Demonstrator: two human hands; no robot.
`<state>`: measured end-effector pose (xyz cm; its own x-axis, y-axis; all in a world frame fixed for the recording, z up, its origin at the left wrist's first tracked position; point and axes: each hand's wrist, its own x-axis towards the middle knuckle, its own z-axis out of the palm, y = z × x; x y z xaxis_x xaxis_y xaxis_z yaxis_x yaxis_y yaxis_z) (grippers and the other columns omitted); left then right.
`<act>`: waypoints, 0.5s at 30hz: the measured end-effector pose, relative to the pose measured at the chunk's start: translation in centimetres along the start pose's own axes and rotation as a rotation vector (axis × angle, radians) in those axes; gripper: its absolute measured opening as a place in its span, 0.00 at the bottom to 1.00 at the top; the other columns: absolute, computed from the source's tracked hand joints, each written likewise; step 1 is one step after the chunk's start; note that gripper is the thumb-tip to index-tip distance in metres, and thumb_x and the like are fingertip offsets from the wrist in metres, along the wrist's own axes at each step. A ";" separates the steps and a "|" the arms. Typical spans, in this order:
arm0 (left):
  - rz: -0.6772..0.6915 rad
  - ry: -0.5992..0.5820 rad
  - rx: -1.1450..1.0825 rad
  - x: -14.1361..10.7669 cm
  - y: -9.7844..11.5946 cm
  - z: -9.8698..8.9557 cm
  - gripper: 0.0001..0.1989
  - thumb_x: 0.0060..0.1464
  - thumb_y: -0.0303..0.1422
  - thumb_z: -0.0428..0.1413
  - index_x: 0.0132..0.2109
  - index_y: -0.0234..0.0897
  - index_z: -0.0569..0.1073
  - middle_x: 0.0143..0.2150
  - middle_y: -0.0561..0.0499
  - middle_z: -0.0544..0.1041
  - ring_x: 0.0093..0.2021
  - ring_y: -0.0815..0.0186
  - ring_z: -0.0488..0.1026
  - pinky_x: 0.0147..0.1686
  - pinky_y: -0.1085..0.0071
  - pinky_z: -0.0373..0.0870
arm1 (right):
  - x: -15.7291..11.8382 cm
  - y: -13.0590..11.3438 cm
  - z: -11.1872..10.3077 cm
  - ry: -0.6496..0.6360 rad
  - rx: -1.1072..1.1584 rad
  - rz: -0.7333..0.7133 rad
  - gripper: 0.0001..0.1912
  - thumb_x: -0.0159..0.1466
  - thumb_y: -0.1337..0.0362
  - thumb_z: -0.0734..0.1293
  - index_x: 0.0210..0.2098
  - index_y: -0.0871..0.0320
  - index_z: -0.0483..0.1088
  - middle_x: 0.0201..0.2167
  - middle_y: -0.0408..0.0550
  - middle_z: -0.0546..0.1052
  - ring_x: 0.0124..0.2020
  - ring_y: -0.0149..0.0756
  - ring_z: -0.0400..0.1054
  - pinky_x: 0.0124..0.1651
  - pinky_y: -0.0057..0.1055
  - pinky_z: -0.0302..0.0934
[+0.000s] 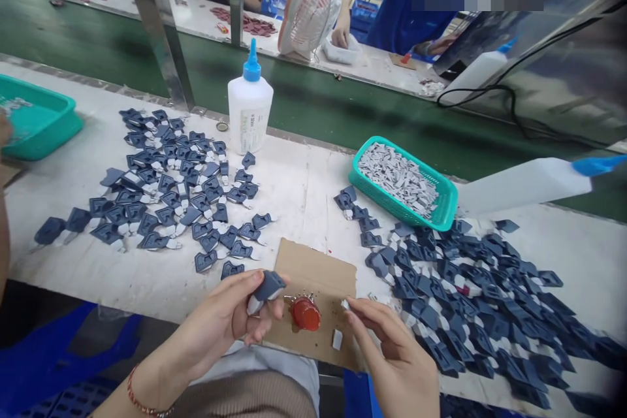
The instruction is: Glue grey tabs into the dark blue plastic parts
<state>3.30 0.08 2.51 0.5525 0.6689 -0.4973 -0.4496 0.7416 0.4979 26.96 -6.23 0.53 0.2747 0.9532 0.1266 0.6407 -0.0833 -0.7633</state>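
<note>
Between the thumb and fingers of my left hand is a dark blue plastic part with a light grey piece on its lower end. My right hand pinches a small light grey piece at its fingertips. Both hands are over a brown cardboard sheet at the table's near edge. On the cardboard sits a round red cap, with wet-looking drops around its rim. Another small grey piece lies on the cardboard near my right hand.
Many blue parts lie in piles at left and right. A green basket holds small grey pieces. A white glue bottle stands upright; another bottle leans at right. A green tray is at far left. People work across the belt.
</note>
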 end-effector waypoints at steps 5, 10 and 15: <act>-0.016 0.036 0.096 0.1 0.1 -0.4 0.20 0.56 0.47 0.59 0.49 0.39 0.73 0.29 0.52 0.75 0.22 0.73 0.64 0.23 0.76 0.58 | -0.1 -0.6 0.2 -0.039 0.058 0.012 0.08 0.63 0.58 0.69 0.36 0.53 0.79 0.40 0.49 0.79 0.42 0.40 0.74 0.43 0.30 0.70; 0.255 0.227 0.679 0.1 0.0 -1.4 0.17 0.61 0.46 0.53 0.51 0.43 0.70 0.36 0.49 0.80 0.37 0.62 0.75 0.35 0.70 0.68 | 0.0 -0.3 0.2 -0.021 0.019 0.015 0.09 0.63 0.57 0.68 0.36 0.53 0.79 0.40 0.50 0.79 0.43 0.41 0.74 0.44 0.33 0.70; 0.510 0.344 1.257 0.4 -0.6 -3.4 0.15 0.64 0.39 0.50 0.56 0.48 0.71 0.50 0.48 0.80 0.48 0.56 0.77 0.42 0.64 0.73 | 0.0 0.4 0.6 0.008 0.000 0.012 0.09 0.64 0.57 0.67 0.37 0.53 0.78 0.40 0.50 0.79 0.42 0.40 0.74 0.44 0.33 0.69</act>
<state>1.43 0.09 -0.38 0.2410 0.9622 -0.1272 0.4768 -0.0033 0.8790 26.77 -6.08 -0.11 0.2882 0.9497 0.1229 0.6371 -0.0943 -0.7650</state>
